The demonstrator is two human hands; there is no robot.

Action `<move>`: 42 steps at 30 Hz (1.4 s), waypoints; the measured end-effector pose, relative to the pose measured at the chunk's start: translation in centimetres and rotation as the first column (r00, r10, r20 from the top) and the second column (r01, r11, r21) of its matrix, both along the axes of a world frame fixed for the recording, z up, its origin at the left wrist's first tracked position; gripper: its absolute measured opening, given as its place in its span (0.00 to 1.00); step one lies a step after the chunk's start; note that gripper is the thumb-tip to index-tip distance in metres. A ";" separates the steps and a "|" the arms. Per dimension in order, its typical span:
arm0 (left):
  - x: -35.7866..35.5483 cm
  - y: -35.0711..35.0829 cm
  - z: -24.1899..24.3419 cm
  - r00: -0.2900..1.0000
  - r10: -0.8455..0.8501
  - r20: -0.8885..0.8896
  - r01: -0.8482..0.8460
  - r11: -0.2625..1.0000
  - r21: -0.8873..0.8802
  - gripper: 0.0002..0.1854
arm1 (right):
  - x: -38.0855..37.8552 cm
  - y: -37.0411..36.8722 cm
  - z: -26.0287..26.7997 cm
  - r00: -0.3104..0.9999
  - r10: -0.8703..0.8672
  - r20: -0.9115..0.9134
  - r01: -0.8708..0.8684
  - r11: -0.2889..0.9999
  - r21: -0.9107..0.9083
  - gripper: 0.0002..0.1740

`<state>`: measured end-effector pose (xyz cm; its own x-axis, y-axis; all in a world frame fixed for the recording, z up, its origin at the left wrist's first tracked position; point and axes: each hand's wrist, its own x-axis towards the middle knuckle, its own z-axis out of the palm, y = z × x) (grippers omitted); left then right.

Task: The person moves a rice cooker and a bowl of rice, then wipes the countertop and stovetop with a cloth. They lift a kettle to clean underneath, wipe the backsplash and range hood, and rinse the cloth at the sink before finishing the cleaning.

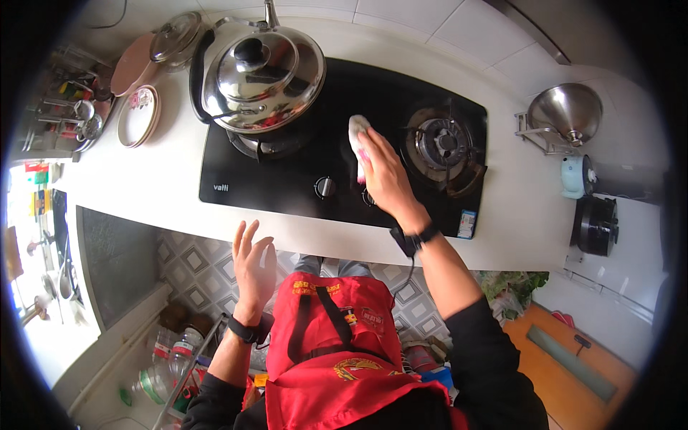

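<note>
My right hand (382, 171) presses a white and pink cloth (358, 134) onto the black gas hob (344, 91), between the two burners and just above a control knob. Part of the cloth is hidden under the fingers. The right burner (445, 141) lies uncovered beside that hand, its pan support around it. On the left burner stands a shiny steel kettle (269, 80) with a black handle and lid knob. My left hand (252, 263) hangs in front of the counter's front edge, fingers spread, holding nothing. A second knob (324, 187) sits on the hob's front part.
Stacked small plates (136, 117), a pink dish (131, 64) and a glass lid (176, 36) stand left of the kettle. At the right are a steel bowl (564, 114) on a rack, a light-blue pot (574, 176) and a black cooker (595, 226). Plastic bottles (183, 346) lie low at left.
</note>
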<state>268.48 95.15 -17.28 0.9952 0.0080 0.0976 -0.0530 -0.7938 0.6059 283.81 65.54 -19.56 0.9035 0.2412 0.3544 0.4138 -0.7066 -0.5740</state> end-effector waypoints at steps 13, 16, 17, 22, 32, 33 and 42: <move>3.8 2.7 -0.3 0.996 -0.088 -0.017 0.087 0.994 -0.066 0.08 | 7.4 -0.2 -4.3 0.974 -0.167 -0.152 0.111 0.939 -0.324 0.19; 3.7 2.7 -0.7 0.996 -0.085 -0.042 0.082 0.995 -0.055 0.09 | 10.8 0.6 -3.9 0.952 -0.305 0.032 0.303 0.920 -0.248 0.13; 3.6 2.6 -0.8 0.996 -0.078 -0.046 0.076 0.996 -0.054 0.09 | 10.5 1.0 -3.8 0.958 -0.287 0.017 0.276 0.903 -0.328 0.17; 3.7 1.2 -0.8 0.997 -0.056 -0.046 0.053 0.996 -0.070 0.11 | 6.1 0.1 -3.5 0.974 -0.009 -0.224 -0.084 0.912 -0.401 0.21; 4.8 -3.2 -0.8 0.998 -0.048 -0.027 0.046 0.996 -0.080 0.12 | 21.5 -3.6 -5.4 0.995 -0.099 -0.025 0.082 0.926 -0.368 0.10; 4.8 -3.5 -0.9 0.999 -0.044 -0.019 0.043 0.996 -0.084 0.12 | 21.5 -4.4 -4.8 0.986 -0.141 -0.088 0.097 0.920 -0.380 0.09; 4.2 -4.3 -1.2 0.998 -0.022 -0.056 0.018 0.998 -0.060 0.13 | 23.8 -18.5 -2.6 0.806 -0.581 -0.117 0.432 0.711 -0.554 0.09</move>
<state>272.63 90.83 -18.47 0.9991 -0.0077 0.0412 -0.0328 -0.7552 0.6546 307.65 47.06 -22.16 0.9757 -0.2126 0.0531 -0.2044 -0.9702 -0.1301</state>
